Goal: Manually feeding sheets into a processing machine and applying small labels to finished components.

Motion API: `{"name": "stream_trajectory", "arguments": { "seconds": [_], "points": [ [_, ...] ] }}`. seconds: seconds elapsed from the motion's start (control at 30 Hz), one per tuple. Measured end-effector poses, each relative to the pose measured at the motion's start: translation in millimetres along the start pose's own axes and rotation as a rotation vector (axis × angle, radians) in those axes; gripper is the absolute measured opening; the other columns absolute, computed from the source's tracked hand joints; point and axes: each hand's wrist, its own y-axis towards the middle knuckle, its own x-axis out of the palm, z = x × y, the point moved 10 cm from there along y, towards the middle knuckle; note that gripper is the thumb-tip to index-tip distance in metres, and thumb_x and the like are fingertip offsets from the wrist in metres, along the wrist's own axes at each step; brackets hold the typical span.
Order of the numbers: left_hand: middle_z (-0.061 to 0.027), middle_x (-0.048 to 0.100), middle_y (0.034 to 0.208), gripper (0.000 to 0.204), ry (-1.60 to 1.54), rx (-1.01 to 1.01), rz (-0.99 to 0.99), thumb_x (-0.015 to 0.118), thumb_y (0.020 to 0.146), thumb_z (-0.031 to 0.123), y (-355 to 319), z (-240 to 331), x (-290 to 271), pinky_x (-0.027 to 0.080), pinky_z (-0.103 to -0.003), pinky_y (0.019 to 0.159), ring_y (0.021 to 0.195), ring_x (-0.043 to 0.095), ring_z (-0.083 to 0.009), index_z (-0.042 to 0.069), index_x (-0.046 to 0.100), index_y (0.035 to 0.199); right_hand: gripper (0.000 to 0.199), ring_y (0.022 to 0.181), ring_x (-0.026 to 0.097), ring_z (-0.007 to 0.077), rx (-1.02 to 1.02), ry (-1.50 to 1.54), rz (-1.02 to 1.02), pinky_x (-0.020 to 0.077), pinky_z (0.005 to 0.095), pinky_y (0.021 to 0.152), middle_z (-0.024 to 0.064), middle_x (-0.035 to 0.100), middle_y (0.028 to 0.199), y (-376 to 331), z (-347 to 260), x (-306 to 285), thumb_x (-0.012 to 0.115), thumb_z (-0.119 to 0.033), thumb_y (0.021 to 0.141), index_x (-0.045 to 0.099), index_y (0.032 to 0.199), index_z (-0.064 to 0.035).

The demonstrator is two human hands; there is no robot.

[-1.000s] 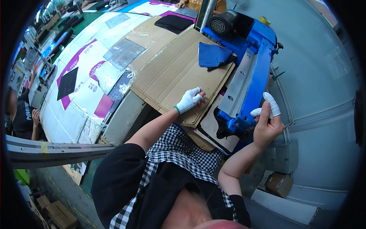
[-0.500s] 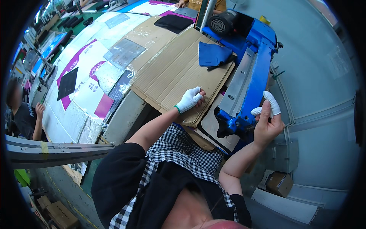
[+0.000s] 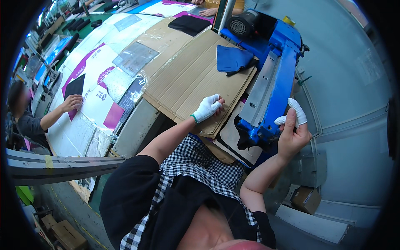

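My left hand (image 3: 206, 108), in a white glove with bare fingertips and a green cuff edge, is over the right side of a brown cardboard sheet (image 3: 183, 75). Its fingers are loosely bent and a little apart, with nothing visible between them; whether it touches the cardboard I cannot tell. Raised beside the near end of a blue machine (image 3: 280, 87), my right hand (image 3: 293, 135) has white covers on some fingers. Thumb and fingers stand apart and hold nothing. A folded blue piece of material (image 3: 234, 58) lies on the cardboard, with a dark piece partly under it.
A co-worker's hand (image 3: 73, 102) touches a black sheet (image 3: 75, 86) on the covered table at left. Another person's hand (image 3: 208, 12) is at the table's far end. A metal rail (image 3: 62, 166) crosses at lower left. Right of me, a cardboard box (image 3: 306, 200) stands on the floor.
The co-worker at left has reached onto the black sheet, which has shifted slightly. At the far end, a grey sheet is gone and the person's hand has moved. My hands stay nearly still.
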Motion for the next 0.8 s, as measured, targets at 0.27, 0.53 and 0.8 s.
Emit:
{"name": "stream_trajectory", "arguments": {
  "seconds": [0.27, 0.53, 0.8],
  "points": [
    [0.0005, 0.053, 0.065, 0.030, 0.028, 0.031, 0.012, 0.052, 0.089, 0.033, -2.5, 6.2, -0.2, 0.039, -0.015, 0.044, 0.050, 0.046, -0.0040, 0.004, 0.058, 0.091, 0.018, 0.044, 0.050, 0.0086, 0.008, 0.003, -0.001, 0.0379, 0.0183, 0.040, 0.0076, 0.066, 0.071, -0.6, 1.3, 0.1, 0.059, -0.013, 0.084, 0.064, 0.096, -0.0005],
    [0.0009, 0.052, 0.065, 0.030, 0.038, 0.029, 0.010, 0.052, 0.089, 0.033, -2.9, 8.1, 0.7, 0.038, -0.015, 0.044, 0.051, 0.045, -0.0039, 0.004, 0.058, 0.091, 0.018, 0.044, 0.049, 0.0082, 0.011, 0.015, 0.008, 0.0371, 0.0183, 0.040, 0.0071, 0.065, 0.069, -0.6, 2.4, -0.7, 0.059, -0.013, 0.084, 0.064, 0.096, -0.0006],
    [0.0017, 0.051, 0.065, 0.028, -0.005, 0.030, 0.011, 0.053, 0.089, 0.032, -0.9, 3.2, 0.1, 0.037, -0.014, 0.043, 0.050, 0.044, -0.0031, 0.004, 0.058, 0.091, 0.019, 0.043, 0.048, 0.0079, 0.018, 0.028, 0.012, 0.0362, 0.0182, 0.040, 0.0069, 0.065, 0.069, -0.7, 2.8, -0.3, 0.059, -0.014, 0.085, 0.064, 0.097, -0.0003]
  ]
}}
